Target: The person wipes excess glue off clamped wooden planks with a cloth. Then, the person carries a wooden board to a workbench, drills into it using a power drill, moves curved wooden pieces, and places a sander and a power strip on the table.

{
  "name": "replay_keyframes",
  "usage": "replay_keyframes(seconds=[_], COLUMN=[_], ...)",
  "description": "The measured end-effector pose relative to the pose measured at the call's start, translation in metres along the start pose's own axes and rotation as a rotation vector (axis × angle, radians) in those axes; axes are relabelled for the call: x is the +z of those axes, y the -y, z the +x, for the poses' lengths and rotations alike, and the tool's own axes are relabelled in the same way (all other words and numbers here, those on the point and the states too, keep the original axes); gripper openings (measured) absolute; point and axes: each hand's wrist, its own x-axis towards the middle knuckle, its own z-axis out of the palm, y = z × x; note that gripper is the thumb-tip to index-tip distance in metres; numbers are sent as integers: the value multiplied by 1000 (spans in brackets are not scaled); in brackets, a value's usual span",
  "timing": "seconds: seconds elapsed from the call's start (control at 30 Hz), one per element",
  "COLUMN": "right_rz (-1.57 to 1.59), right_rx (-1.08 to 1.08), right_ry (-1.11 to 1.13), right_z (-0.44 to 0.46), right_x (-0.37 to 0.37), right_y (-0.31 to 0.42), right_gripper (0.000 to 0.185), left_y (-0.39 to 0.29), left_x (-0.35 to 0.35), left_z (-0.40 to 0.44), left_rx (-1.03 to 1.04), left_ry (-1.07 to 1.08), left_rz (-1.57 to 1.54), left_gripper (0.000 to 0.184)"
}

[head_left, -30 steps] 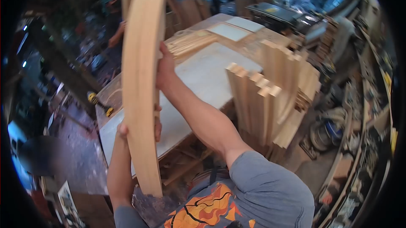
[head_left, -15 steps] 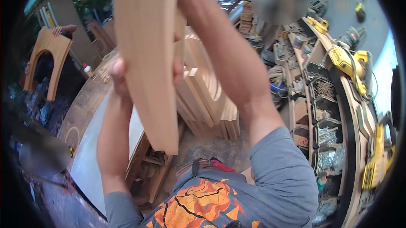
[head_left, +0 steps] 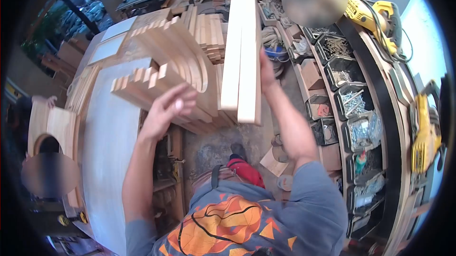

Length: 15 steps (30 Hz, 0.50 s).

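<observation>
My right hand [head_left: 267, 68] grips the right side of a pale wooden panel [head_left: 248, 61], held upright and seen edge-on as two thick long strips. Its fingers are mostly hidden behind the wood. My left hand [head_left: 166, 109] is off the panel, with its fingers apart and nothing in them. It hovers in front of a stack of U-shaped wooden panels [head_left: 190, 52], standing on edge with rounded cut-outs. I cannot tell whether the held panel touches the stack behind it.
A pale flat board [head_left: 109, 137] covers the workbench on the left. Another person's hand [head_left: 45, 102] holds an arched wooden panel [head_left: 61, 121] there. On the right are bins of screws [head_left: 354, 102], a yellow power tool [head_left: 363, 14] and another yellow tool [head_left: 422, 147].
My left hand has come off the wooden panel and opened. My right hand has carried the panel to the right and turned it edge-on. The view has shifted, showing more of the stack.
</observation>
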Motion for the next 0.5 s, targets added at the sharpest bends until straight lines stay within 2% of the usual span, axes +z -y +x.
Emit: replay_keyframes(seconds=[0.1,0.13,0.17,0.2,0.23,0.27,0.3,0.33,0.4,0.47,0.5], right_rz=[31,-152,-210,-134,-175,-153,-133,-112,-131,-153,-216], right_rx=[334,349,415,461,535,546,576,614,707,802,792], right_ry=[-139,-189,-271,-284,-343,-339,-298,-266,-325,-367,-404], right_z=[-3,2,0,5,7,23,31,32,64,93,103], right_x=[-147,-221,-246,-318,-342,-356,-367,-377,-376,-402,-418], right_y=[-87,-137,-155,-213,-226,-232,-235,-238,-217,-237,-252], right_gripper=[63,62,62,65,69,69,71,74,75,76,76], left_y=[61,89,115,145,172,235,237,259,341,401,383], left_x=[14,17,22,27,35,18,42,39,10,1,7], left_z=[23,27,29,27,21,-13,-19,-48,-158,-293,-277], left_rx=[-198,-266,-389,-507,-622,-620,-717,-898,-1047,-1161,-1277], left_ry=[-28,-40,-77,-118,-178,-66,-228,-215,12,-604,-638], left_rz=[-37,-37,-39,-57,-63,168,253,195,412,-187,-94], left_gripper=[77,77,80,78,71,56,39,43,43,55,54])
